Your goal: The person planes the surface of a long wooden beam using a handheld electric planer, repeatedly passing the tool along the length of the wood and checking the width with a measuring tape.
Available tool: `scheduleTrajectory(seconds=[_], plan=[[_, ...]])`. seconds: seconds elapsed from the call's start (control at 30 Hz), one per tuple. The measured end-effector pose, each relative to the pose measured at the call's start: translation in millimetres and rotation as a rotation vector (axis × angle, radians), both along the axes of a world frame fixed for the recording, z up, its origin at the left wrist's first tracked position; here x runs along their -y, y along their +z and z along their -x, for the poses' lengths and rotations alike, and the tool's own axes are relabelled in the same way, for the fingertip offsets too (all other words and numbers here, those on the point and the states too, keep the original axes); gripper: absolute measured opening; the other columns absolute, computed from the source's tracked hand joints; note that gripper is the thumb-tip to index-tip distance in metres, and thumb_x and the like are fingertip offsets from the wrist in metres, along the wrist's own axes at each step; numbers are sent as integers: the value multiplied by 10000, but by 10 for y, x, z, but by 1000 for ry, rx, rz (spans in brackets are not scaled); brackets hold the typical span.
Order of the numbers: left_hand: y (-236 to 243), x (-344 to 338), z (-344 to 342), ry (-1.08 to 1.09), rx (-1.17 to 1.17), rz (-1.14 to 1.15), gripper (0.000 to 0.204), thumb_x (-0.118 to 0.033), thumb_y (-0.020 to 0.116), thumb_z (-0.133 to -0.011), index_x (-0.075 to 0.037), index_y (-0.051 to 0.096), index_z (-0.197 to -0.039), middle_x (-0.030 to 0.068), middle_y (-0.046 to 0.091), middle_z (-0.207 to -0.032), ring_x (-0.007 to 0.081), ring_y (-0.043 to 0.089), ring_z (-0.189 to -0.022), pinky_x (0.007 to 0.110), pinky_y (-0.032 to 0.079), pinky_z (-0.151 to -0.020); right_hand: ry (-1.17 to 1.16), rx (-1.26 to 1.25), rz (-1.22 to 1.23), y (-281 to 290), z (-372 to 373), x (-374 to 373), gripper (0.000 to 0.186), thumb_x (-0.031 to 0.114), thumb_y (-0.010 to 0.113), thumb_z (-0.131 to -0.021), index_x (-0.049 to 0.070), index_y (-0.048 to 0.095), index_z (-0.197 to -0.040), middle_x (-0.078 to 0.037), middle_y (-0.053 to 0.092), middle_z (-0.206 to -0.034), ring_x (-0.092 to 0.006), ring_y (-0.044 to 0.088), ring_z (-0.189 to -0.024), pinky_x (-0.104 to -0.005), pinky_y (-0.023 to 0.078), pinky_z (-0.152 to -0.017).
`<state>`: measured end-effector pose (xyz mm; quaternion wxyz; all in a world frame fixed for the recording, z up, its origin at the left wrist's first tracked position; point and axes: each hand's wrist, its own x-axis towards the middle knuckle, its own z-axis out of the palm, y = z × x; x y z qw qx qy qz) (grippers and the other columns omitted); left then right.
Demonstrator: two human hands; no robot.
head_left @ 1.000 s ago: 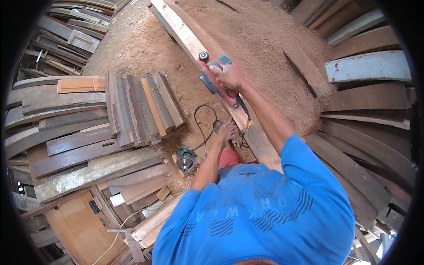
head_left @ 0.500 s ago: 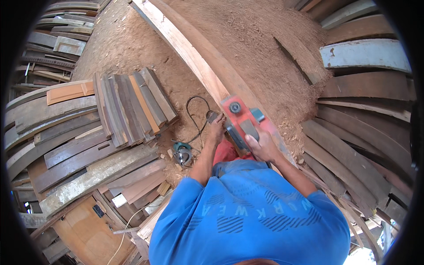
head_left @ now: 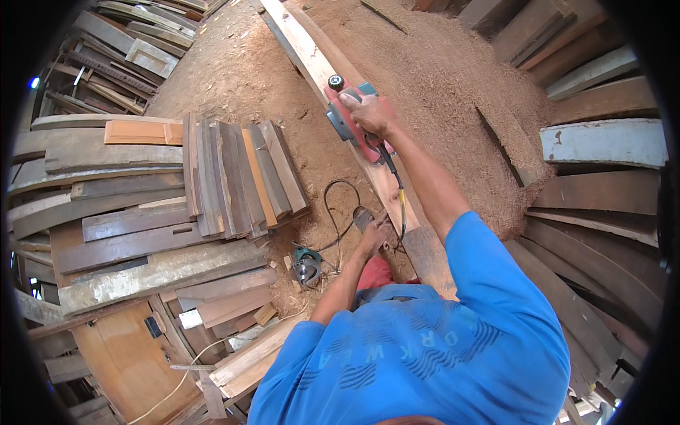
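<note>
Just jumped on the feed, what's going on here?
A person's right hand grips a red power planer, which sits on a long board. The left hand is low beside the board; whether it holds anything is unclear. To the left, a green circular saw lies on the ground near a stack of planks.

One head-worn fisheye camera looks down over the near blue fabric shirt (head_left: 418, 347) toward far brown sawdust-covered ground (head_left: 453, 78).
</note>
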<state>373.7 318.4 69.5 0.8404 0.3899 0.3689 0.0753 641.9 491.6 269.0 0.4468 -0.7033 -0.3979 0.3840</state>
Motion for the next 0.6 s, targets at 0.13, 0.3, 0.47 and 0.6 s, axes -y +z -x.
scheduleTrajectory(seconds=[0.13, 0.3, 0.47, 0.6], plan=[[-30, 11, -6, 15, -113, -67, 216, -132, 528, -1010, -105, 641, -1193, -60, 603, -921, 42, 563, -786, 186, 429, -687, 54, -135, 37, 162, 145, 576, 631, 589, 551, -987, -32, 654, -1043, -83, 638, -736, -164, 617, -659, -357, 497, -610], [56, 64, -46, 60, -122, -42, 226, -93, 516, -991, -141, 657, -1160, -60, 595, -892, 41, 554, -756, 194, 430, -689, 33, -248, 92, -12, 389, 1903, 585, 517, 570, -999, -62, 624, -1061, -65, 614, -699, -131, 593, -639, -339, 492, -577], [78, 34, -2, 2, -180, -57, 345, -90, 493, -1012, -165, 612, -1328, -84, 571, -896, 35, 528, -754, 214, 439, -681, 109, -192, 141, 258, 733, 3411, 618, 512, 570, -977, -72, 605, -1176, -190, 676, -814, -300, 702, -789, -422, 532, -706], [68, 46, -94, 35, -158, -43, 535, 9, 436, -969, -144, 566, -1464, -82, 598, -987, 28, 415, -644, 185, 374, -578, -25, -141, 126, 191, 976, 3963, 637, 530, 562, -955, -54, 610, -1205, -270, 692, -983, -393, 703, -941, -469, 532, -838]])
